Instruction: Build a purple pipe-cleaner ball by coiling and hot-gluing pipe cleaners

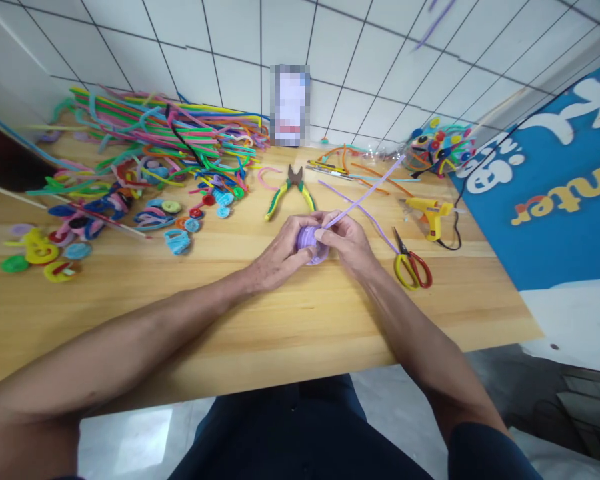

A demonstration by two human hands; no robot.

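Observation:
Between my hands, just above the table's middle, is a round coil of purple pipe cleaner [307,240]. My left hand [280,257] is closed around the coil's left side, its thumb along the near edge. With thumb and fingers, my right hand [347,240] pinches the coil's right side. A straight purple tail [367,193] sticks out from the right hand toward the upper right. Another purple pipe cleaner [375,223] lies on the table beyond it. Fingers cover part of the coil.
Pliers [294,187] lie beyond my hands, scissors [410,263] and a yellow glue gun [433,215] to the right. Piles of coloured pipe cleaners [150,127] and small coiled shapes [177,241] fill the left. A phone [291,107] leans on the tiled wall; a bag of pompoms [440,147] stands back right.

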